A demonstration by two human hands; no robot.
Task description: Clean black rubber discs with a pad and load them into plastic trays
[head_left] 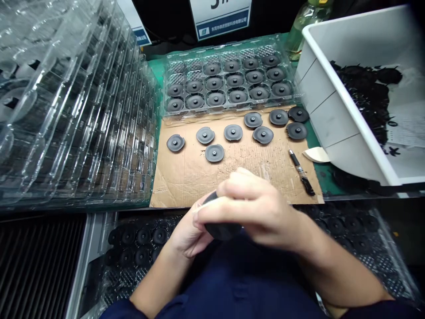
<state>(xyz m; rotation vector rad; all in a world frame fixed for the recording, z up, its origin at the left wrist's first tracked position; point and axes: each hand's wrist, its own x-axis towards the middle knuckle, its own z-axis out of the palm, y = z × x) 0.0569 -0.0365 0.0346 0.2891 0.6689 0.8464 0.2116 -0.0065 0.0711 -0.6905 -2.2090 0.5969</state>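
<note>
A black round plastic disc (223,231) is held between my two hands, in front of my body at the near edge of the table. My left hand (189,232) grips it from the left, its fingers partly hidden. Over the top and right side closes my right hand (254,206), fingers bent around the disc; whether it also holds something small cannot be made out. Beyond the hands, several similar dark discs lie loose on a cardboard sheet (186,177), the nearest being a single disc (214,153) with a small central hub.
A clear tray (175,116) partly filled with discs stands behind the cardboard. Stacked clear trays (83,110) rise at left. A white bin (335,110) of black parts stands right, near a black pen-like tool (301,173) and a pale pointed piece (317,154). More disc trays sit below.
</note>
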